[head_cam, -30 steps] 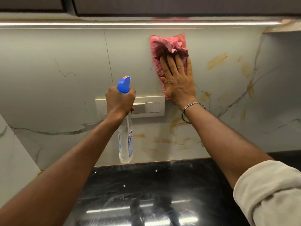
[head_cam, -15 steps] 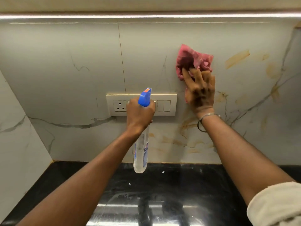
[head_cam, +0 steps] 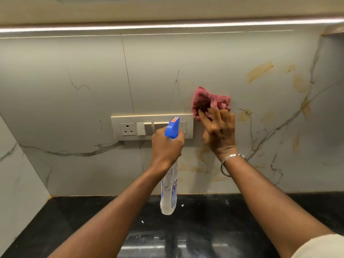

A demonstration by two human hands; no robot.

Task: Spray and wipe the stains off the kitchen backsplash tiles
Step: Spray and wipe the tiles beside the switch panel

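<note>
My left hand grips the neck of a clear spray bottle with a blue nozzle, held upright in front of the switch plate. My right hand presses a crumpled pink cloth against the marble-look backsplash tiles, just right of the switch plate. The fingers lie spread over the cloth's lower part. Yellow-brown stains mark the tiles to the right and below my right hand.
A cream switch plate with a socket is set in the backsplash behind the bottle. A glossy black countertop runs along the bottom. A side wall closes the left. A light strip runs overhead.
My right hand has dragged the pink cloth down the tile, and the cloth has bunched up. The view has shifted, so the switch plate and left wall show more fully.
</note>
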